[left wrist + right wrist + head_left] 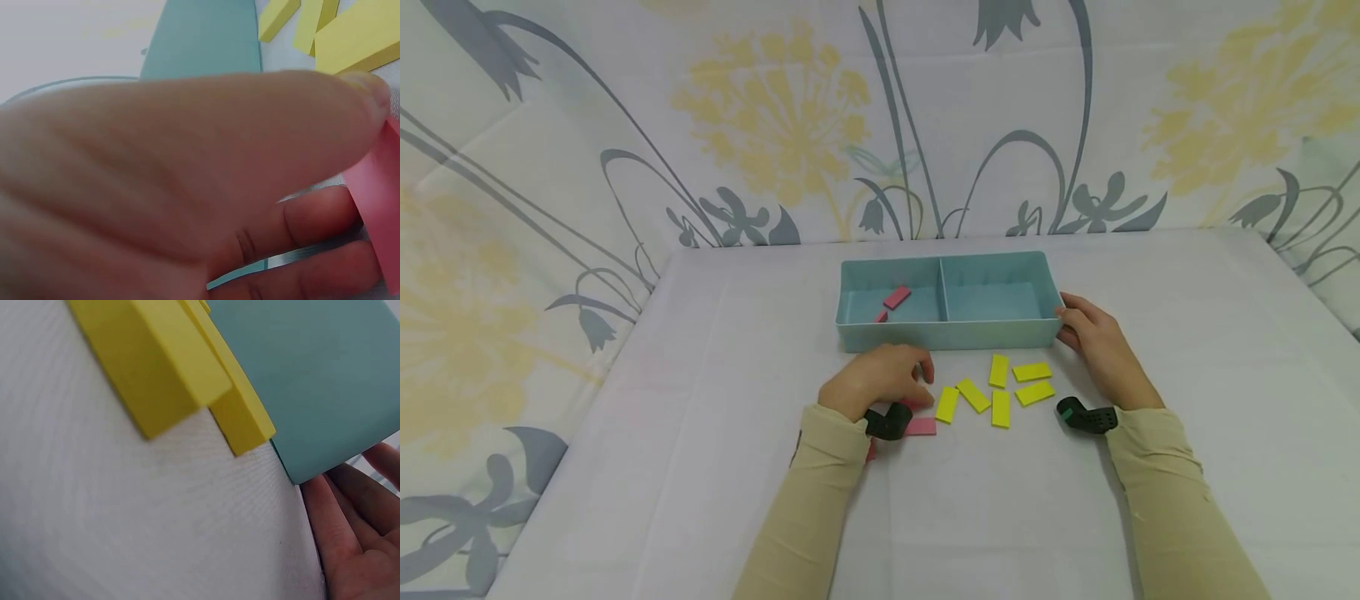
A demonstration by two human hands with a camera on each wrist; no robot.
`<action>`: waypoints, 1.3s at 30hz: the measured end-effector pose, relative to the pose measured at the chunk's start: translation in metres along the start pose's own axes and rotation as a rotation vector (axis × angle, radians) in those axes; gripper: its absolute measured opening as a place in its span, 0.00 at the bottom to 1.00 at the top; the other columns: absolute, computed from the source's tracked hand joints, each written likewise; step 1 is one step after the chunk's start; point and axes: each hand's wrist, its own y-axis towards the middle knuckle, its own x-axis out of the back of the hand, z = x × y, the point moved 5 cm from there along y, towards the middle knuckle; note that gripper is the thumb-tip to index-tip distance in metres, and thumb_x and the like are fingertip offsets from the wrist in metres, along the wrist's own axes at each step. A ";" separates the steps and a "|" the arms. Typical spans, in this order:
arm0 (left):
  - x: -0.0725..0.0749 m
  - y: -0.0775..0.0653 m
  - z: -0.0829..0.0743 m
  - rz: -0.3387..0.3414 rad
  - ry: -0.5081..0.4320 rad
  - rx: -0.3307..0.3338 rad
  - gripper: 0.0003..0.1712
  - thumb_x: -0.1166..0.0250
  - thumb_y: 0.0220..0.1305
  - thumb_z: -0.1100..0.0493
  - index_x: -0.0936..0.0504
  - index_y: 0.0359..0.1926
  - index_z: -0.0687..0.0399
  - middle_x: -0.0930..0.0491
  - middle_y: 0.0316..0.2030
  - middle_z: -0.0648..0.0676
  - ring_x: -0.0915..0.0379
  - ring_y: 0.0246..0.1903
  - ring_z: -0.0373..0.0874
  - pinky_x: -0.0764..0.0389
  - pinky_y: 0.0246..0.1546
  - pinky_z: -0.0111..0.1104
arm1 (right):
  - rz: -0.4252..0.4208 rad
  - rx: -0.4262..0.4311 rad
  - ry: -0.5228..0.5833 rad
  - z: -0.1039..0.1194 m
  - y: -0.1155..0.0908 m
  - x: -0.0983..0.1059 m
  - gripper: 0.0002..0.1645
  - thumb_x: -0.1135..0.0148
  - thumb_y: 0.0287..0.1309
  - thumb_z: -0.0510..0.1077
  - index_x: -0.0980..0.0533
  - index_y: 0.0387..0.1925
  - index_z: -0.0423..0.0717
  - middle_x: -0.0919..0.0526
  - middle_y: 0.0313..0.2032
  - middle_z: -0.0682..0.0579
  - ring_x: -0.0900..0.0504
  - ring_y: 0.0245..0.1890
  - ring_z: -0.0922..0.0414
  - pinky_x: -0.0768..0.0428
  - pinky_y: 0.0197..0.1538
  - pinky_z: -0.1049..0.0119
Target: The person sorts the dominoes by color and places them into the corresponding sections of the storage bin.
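Observation:
My left hand (883,379) reaches down in front of the box, thumb and fingertips pinching a pink block (375,200) that the hand partly hides in the head view. Beside it lies another pink block (921,427), and a further one peeks out by the left wrist. My right hand (1097,342) rests at the right end of a teal two-compartment box (947,335), its fingers (328,519) against the end wall. Two pink blocks (897,297) lie in the box's left compartment; the right compartment holds nothing.
Several yellow blocks (1000,409) lie scattered on the white cloth between the hands, close before the box's front wall. A flower-printed cloth (775,125) hangs behind and at the sides of the table.

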 end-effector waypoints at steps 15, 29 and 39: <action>0.002 0.002 0.002 -0.035 0.022 0.029 0.12 0.35 0.50 0.51 0.24 0.37 0.43 0.27 0.31 0.44 0.32 0.32 0.40 0.30 0.32 0.30 | -0.002 -0.004 -0.006 -0.001 0.000 0.001 0.37 0.62 0.64 0.58 0.52 0.67 0.43 0.48 0.65 0.44 0.39 0.60 0.54 0.34 0.54 0.71; 0.002 0.002 -0.001 -0.094 0.088 0.071 0.09 0.37 0.52 0.50 0.24 0.35 0.43 0.27 0.30 0.44 0.32 0.30 0.41 0.31 0.29 0.31 | 0.001 -0.011 0.001 -0.001 0.001 0.001 0.37 0.62 0.64 0.59 0.52 0.68 0.44 0.50 0.66 0.46 0.39 0.60 0.54 0.36 0.56 0.68; 0.001 0.002 -0.002 -0.097 0.125 0.080 0.12 0.35 0.50 0.48 0.25 0.35 0.43 0.27 0.28 0.43 0.32 0.29 0.40 0.32 0.28 0.30 | 0.007 -0.037 -0.021 -0.001 0.000 0.000 0.39 0.62 0.63 0.61 0.54 0.68 0.45 0.51 0.66 0.46 0.39 0.61 0.54 0.37 0.57 0.66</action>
